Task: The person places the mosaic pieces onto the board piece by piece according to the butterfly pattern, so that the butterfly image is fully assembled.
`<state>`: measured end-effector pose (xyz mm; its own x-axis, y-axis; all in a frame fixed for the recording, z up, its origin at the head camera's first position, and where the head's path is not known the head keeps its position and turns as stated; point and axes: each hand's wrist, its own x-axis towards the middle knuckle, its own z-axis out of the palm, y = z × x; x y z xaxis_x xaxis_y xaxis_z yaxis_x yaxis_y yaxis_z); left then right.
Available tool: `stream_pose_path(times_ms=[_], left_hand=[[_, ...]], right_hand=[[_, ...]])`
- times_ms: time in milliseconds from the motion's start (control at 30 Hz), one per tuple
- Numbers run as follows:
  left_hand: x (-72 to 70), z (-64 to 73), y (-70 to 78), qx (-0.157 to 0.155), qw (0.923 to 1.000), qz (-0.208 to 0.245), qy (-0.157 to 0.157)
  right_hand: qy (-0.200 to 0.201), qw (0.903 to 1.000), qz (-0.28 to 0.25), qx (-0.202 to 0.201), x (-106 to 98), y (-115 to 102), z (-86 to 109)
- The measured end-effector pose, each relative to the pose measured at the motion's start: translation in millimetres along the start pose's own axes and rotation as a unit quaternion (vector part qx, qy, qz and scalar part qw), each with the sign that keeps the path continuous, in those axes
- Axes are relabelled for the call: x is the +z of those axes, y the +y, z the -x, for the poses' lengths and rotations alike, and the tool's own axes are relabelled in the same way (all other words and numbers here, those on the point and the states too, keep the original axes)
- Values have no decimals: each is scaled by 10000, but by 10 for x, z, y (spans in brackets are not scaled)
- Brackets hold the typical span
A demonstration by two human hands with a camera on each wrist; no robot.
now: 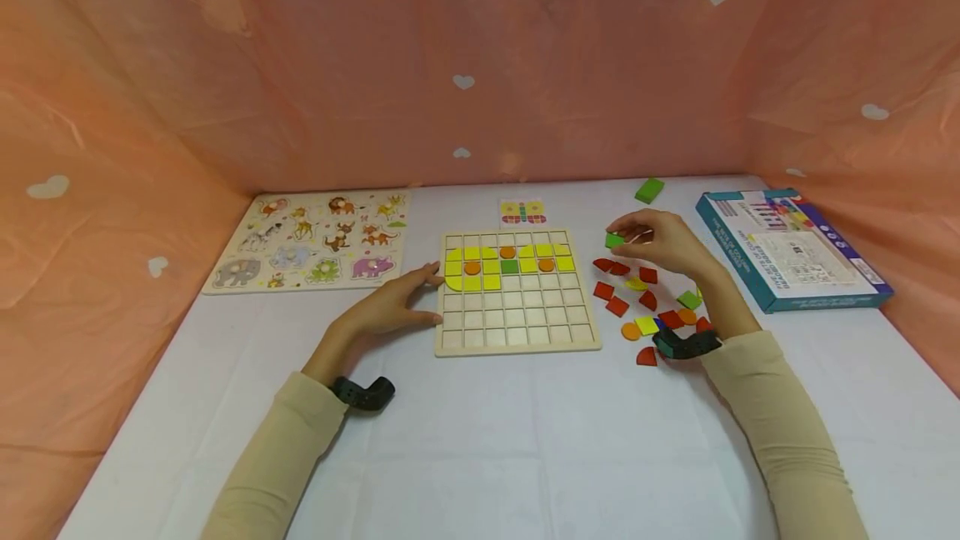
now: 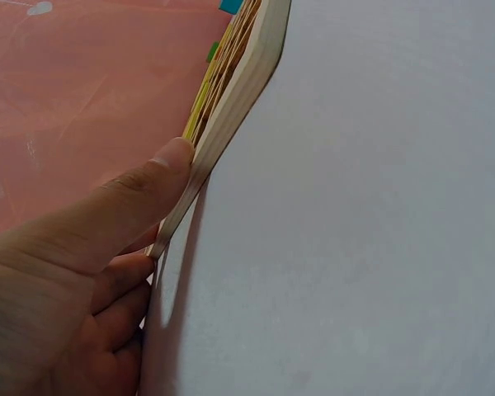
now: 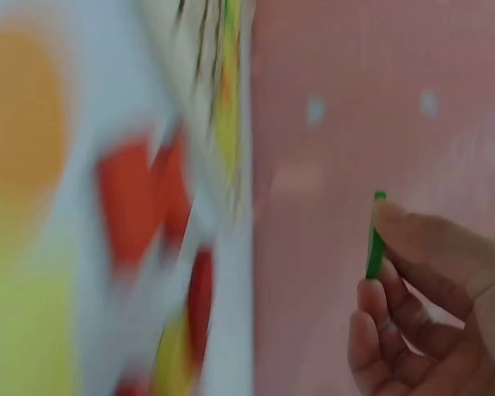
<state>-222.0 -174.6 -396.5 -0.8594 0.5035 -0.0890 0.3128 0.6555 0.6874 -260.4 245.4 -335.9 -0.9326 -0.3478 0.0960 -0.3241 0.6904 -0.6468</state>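
Observation:
My right hand (image 1: 663,242) pinches a green square tile (image 1: 614,240) between thumb and fingers, above the loose pieces right of the board. The right wrist view shows that green tile (image 3: 376,235) edge-on. A wooden grid board (image 1: 517,319) lies in the middle of the table. Yellow tiles (image 1: 491,282), several orange discs (image 1: 472,267) and one green square (image 1: 509,266) fill part of its upper rows. At the board's left edge rests my left hand (image 1: 390,302), thumb and fingers spread along it. In the left wrist view, the thumb (image 2: 161,169) touches the board's side.
Behind the board is a butterfly picture card (image 1: 523,212). Loose red pieces (image 1: 617,306), with orange, yellow and green ones, lie at its right. A green block (image 1: 649,190) lies farther back. An animal puzzle (image 1: 315,240) stands left, a blue-edged box (image 1: 795,248) right.

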Motion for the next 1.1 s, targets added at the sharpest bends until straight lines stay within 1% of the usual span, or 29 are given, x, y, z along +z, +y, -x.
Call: stream_pose_path(times_ms=[100, 200, 267, 333, 400, 500, 633, 800, 1000, 1100], left_hand=[[4, 0, -3, 7, 10000, 23, 1], [8, 4, -2, 20, 10000, 52, -1], [15, 7, -2, 22, 10000, 65, -8], [23, 7, -5, 73, 10000, 62, -18], [31, 4, -11, 132, 9999, 31, -30], [37, 3, -20, 243, 9997, -12, -35], [31, 5, -22, 227, 9997, -24, -52], [13, 0, -19, 169, 9998, -44, -36], [5, -3, -6, 53, 10000, 40, -4], [4, -1, -2, 24, 10000, 84, -3]], right_hand=[[-1, 9988, -81, -478, 161, -275, -120], [-31, 9955, -248, -915, 336, -524, -222], [-85, 9929, -315, -1144, 463, -641, -280], [-170, 9909, -311, -1301, 593, -711, -331], [-307, 9896, -277, -1381, 721, -734, -376], [-598, 9871, -194, -1474, 889, -704, -427], [-953, 9841, -69, -1500, 1029, -630, -459], [-1049, 9831, 36, -1500, 1092, -563, -480], [-1154, 9815, -178, -1517, 1111, -541, -497], [-1175, 9817, -196, -1488, 1113, -539, -507]])
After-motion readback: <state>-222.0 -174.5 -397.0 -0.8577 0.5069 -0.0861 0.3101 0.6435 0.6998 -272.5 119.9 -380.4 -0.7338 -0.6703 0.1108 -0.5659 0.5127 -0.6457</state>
